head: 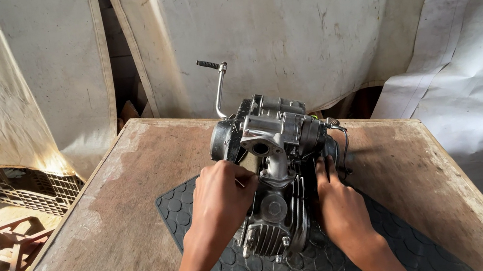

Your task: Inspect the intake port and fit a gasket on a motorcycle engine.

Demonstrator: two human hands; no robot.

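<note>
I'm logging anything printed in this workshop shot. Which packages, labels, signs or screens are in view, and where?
None: no package, label, sign or screen shows.
Only a metal engine on a black rubber mat, held by the left hand and right hand, with plain pale tarps behind.

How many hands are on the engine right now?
2. The left hand rests on the engine's left side near the intake port; the right hand presses along its right side. Fingertips are partly hidden.
</note>
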